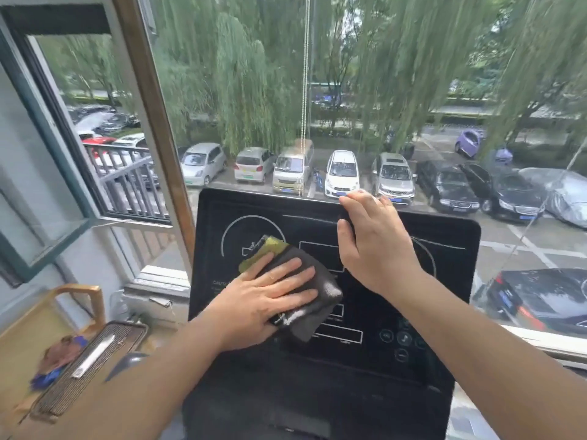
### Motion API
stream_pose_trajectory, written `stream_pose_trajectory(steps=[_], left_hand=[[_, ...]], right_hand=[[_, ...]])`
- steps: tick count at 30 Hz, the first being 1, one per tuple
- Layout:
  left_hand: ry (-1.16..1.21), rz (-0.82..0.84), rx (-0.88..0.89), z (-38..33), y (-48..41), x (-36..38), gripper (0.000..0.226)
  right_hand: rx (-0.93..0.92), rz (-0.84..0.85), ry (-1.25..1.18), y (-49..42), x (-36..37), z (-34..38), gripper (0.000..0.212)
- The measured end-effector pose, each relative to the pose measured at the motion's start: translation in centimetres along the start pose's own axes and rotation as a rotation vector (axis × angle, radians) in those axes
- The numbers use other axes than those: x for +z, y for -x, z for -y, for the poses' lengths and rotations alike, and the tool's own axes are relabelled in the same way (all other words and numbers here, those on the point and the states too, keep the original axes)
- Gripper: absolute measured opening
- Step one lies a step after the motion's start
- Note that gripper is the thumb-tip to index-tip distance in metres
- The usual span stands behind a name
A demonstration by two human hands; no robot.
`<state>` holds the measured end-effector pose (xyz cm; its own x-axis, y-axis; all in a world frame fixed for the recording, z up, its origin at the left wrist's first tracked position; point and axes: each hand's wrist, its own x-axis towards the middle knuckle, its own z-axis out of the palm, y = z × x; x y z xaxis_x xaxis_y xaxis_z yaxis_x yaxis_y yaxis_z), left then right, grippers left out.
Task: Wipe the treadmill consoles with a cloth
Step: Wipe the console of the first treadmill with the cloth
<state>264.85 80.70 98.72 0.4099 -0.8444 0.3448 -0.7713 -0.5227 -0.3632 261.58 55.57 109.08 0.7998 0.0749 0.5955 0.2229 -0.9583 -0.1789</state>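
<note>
A window [381, 90] stands behind the console [444, 281], with a mat [63, 385] at left. The left hand [263, 296] presses the cloth [320, 300] flat on the console, fingers straight. The right hand [378, 242] grips its top edge.

one console [444, 281]; one cloth [320, 295]; two hands [266, 296] [378, 246]

The bare left forearm is extended from 7 o'clock toward the centre. The left hand [266, 300] is laid palm down, its fingers [295, 274] straight, slightly spread, pointed toward 3 o'clock and pressed flat on the cloth [324, 296]. The bare right forearm is brought in from 4 o'clock. The right hand [378, 246], at 1 o'clock from the left, is hooked over the top edge of the console [451, 268], with the thumb laid on its front.
</note>
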Motion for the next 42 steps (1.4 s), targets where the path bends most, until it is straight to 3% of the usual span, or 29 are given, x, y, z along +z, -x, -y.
stream_pose_trajectory(steps=[3, 6, 8, 10, 12, 16, 20, 25, 28, 31, 35, 38, 42], left_hand=[[0.03, -0.024, -0.174, 5.5, 2.7, -1.1, 0.074], [0.216, -0.156, -0.591, 7.6, 3.3, -1.3, 0.074], [0.335, -0.229, -0.768, 6.0, 2.7, -0.7, 0.078], [0.351, -0.25, -0.69, 3.7, 3.0, 0.8, 0.083], [0.317, -0.181, -0.487, 2.7, 4.6, 2.2, 0.082], [0.184, -0.129, -0.243, 7.1, 6.3, 0.9, 0.069], [0.238, -0.193, -0.463, 11.1, 2.6, -2.1, 0.072], [0.279, -0.196, -0.632, 8.5, 1.1, -0.7, 0.085], [0.226, -0.18, -0.601, 4.8, 4.0, 2.7, 0.1], [0.158, -0.137, -0.453, 2.2, 8.3, 5.6, 0.113], [0.149, -0.135, -0.298, 5.3, 8.5, 3.8, 0.091], [0.232, -0.187, -0.42, 9.9, 3.9, -0.7, 0.075], [0.325, -0.21, -0.505, 11.9, 0.7, -2.9, 0.073]], right_hand=[[-0.022, 0.046, 0.008, -1.9, 1.9, 3.2, 0.048], [-0.015, 0.1, 0.095, -3.9, 3.9, 6.4, 0.052], [0.018, 0.087, 0.131, -4.7, 5.1, 7.7, 0.054], [0.062, 0.011, 0.135, -4.9, 6.2, 8.3, 0.054], [0.086, -0.068, 0.132, -4.6, 6.9, 8.5, 0.051], [0.133, -0.118, 0.124, -4.4, 7.4, 9.0, 0.048], [0.157, -0.16, 0.121, -4.3, 7.7, 9.2, 0.048], [0.153, -0.19, 0.126, -4.3, 8.0, 9.1, 0.046], [0.162, -0.201, 0.128, -4.3, 8.2, 9.1, 0.046], [0.171, -0.202, 0.134, -4.2, 8.3, 9.3, 0.048], [0.167, -0.206, 0.146, -4.2, 8.6, 9.2, 0.05], [0.173, -0.231, 0.117, -4.2, 8.7, 9.2, 0.049], [0.175, -0.263, 0.073, -4.3, 8.7, 9.1, 0.045]])
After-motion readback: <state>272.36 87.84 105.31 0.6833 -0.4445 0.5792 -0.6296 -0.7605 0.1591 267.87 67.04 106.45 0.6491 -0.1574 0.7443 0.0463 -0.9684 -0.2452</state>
